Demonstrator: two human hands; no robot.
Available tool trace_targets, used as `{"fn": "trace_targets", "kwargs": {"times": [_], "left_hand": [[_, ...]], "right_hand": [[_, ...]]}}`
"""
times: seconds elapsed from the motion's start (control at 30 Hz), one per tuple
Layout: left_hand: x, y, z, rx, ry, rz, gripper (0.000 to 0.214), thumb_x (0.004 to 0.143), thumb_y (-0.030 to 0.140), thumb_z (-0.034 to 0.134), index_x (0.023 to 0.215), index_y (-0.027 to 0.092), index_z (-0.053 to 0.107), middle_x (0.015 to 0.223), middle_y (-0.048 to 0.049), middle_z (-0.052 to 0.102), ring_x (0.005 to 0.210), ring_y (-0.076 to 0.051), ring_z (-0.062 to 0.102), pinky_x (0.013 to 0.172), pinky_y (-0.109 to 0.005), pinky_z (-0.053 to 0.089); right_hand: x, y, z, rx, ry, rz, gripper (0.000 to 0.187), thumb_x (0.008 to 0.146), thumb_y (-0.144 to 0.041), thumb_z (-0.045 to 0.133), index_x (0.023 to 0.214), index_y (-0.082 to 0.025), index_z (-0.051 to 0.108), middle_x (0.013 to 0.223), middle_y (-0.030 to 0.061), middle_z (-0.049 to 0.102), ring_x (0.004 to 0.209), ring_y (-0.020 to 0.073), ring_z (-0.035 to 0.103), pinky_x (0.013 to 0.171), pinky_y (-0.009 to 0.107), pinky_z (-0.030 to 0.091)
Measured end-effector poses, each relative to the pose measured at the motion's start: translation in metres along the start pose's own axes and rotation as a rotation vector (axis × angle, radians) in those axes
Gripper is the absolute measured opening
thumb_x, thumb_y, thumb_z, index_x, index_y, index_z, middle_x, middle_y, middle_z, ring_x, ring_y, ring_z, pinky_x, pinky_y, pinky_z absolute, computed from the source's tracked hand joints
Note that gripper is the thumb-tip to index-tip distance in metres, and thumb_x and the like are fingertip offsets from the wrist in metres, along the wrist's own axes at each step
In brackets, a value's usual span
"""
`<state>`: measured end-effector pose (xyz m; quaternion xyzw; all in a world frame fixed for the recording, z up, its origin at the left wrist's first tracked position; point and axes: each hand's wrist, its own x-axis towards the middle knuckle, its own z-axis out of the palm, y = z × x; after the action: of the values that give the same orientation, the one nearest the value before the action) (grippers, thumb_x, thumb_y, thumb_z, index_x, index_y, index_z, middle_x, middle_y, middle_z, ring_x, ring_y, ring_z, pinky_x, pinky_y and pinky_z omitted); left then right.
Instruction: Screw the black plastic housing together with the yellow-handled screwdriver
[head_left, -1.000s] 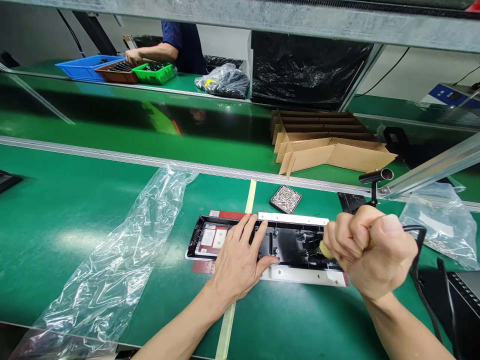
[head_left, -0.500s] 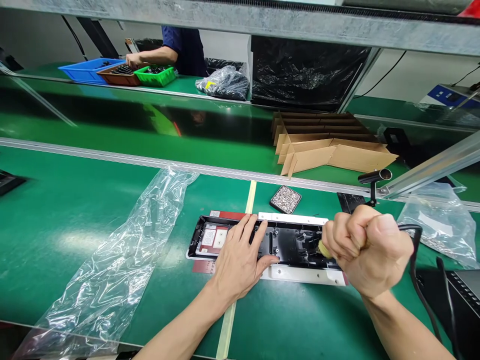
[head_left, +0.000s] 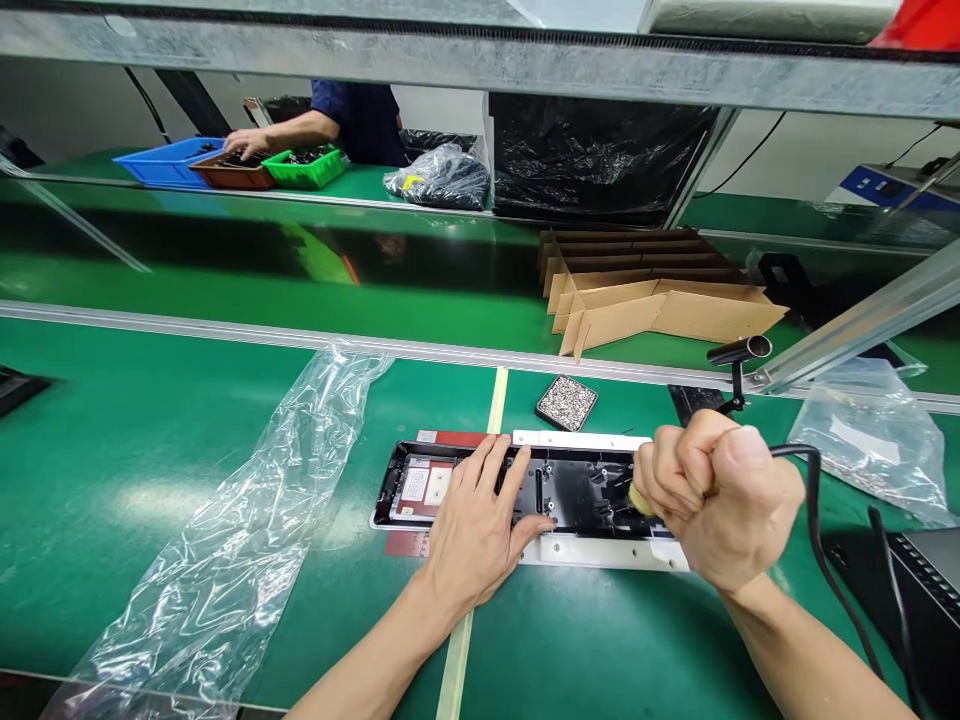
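A long black plastic housing with a pale rim lies across a white fixture on the green bench. My left hand rests flat on the housing, fingers spread over its left half. Over the right end, my right hand is closed in a fist around an electric screwdriver. Only its yellowish nose shows, pointing down into the housing; the fist hides the rest. A black cable emerges behind that fist. Just beyond the housing sits a small black tray full of tiny metal screws.
Clear plastic film lies at left. Behind the bench rail stand cardboard dividers. At right are a metal post, a black tube on a stand, a plastic bag and a black device. Across, a co-worker's hand is over bins.
The view has tilted up slightly. My hands hold nearly the same places on the housing. The co-worker's hand has shifted left over the brown bin.
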<state>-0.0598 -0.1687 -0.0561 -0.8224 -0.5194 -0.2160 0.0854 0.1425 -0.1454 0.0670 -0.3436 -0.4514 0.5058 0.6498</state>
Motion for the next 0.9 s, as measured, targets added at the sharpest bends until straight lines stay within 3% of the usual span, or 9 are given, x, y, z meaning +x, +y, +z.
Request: {"fn": "trace_targets", "kwargs": {"times": [0.9], "left_hand": [[-0.001,-0.002,-0.001,0.022,-0.025,0.003,0.076,0.098,0.069,0.044,0.154,0.017,0.048,0.159,-0.0129,0.047,0.147,-0.031,0.044,0.111,-0.046,0.051]], "right_hand": [[-0.0035,0.0048,-0.0002,0.012,0.003,-0.028,0.058,0.095,-0.049,0.066,0.055,-0.018,0.038,0.047,-0.0046,0.025,0.041,0.0056,0.025,0.035,0.018,0.023]]}}
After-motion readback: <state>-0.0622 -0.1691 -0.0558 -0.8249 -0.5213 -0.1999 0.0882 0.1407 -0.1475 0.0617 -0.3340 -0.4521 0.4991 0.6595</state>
